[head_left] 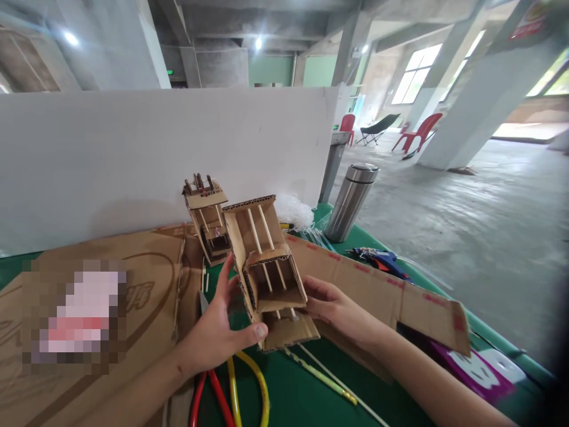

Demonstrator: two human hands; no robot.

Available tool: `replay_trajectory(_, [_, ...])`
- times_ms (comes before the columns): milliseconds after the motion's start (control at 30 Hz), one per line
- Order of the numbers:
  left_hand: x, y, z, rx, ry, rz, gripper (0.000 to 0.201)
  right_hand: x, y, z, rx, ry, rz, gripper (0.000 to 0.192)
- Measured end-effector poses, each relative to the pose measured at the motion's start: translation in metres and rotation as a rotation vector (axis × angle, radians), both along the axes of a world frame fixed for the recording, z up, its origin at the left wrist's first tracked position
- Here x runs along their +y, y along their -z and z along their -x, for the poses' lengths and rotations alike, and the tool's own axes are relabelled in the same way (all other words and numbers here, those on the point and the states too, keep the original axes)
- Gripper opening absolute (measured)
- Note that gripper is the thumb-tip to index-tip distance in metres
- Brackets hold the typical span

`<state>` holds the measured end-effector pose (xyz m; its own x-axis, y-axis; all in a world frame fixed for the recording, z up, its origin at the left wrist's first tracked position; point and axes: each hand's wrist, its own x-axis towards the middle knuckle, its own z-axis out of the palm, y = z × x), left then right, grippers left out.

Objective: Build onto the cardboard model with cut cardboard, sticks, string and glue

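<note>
- A green worktop (329,397) fills the near ground of a bare concrete hall.
- Above it, tilted, is the cardboard frame (269,256), thin rods crossing its compartments.
- The left hand (222,332) clamps its left side, thumb in front; the right hand (331,308) closes on the right edge, fingertips partly hidden.
- The step in hand looks like handling or checking the frame; the next move seems to call for a light, two-sided grip that spares the rods.
- Red handles (220,397) and a yellow loop (265,385) lie near, by the left forearm, a loose stick (344,385) right of them; these would crowd a setting-down spot.
- A cardboard sheet (151,296) covers the left, a cardboard strip (368,279) runs along the right, hemming the space in.
- Farther right lies a blue glue gun (386,258); a second cardboard structure (205,200) stands just beyond the frame, left, and a steel bottle (353,204) far right.
- Behind rises a white panel (178,148); red chairs (420,133) stand far right.
</note>
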<state>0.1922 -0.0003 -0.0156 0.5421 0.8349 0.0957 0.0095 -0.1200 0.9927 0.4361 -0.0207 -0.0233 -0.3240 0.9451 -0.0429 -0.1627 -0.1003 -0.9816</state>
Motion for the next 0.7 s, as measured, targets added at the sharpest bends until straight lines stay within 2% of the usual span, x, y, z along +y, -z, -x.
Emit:
replay_trajectory(167, [-0.001, 0.009, 0.007, 0.057, -0.014, -0.036, 0.120, -0.004, 0.003, 0.001, -0.023, -0.005, -0.071, 0.037])
replay_trajectory(367, [0.001, 0.005, 0.013, 0.257, -0.044, -0.148, 0.114, -0.006, 0.010, 0.000, -0.120, 0.169, -0.074, 0.048])
replay_trajectory(500, [0.008, 0.000, 0.015, 0.398, -0.154, -0.256, 0.113, -0.004, 0.011, -0.004, -0.267, 0.221, -0.150, 0.038])
replay_trajectory(600, [0.018, 0.007, 0.021, 0.489, -0.238, -0.363, 0.112, -0.003, 0.012, -0.007, -0.402, 0.262, -0.201, 0.032])
replay_trajectory(700, [0.026, 0.017, 0.029, 0.515, -0.254, -0.445, 0.109, -0.003, 0.010, -0.008, -0.489, 0.280, -0.222, 0.029])
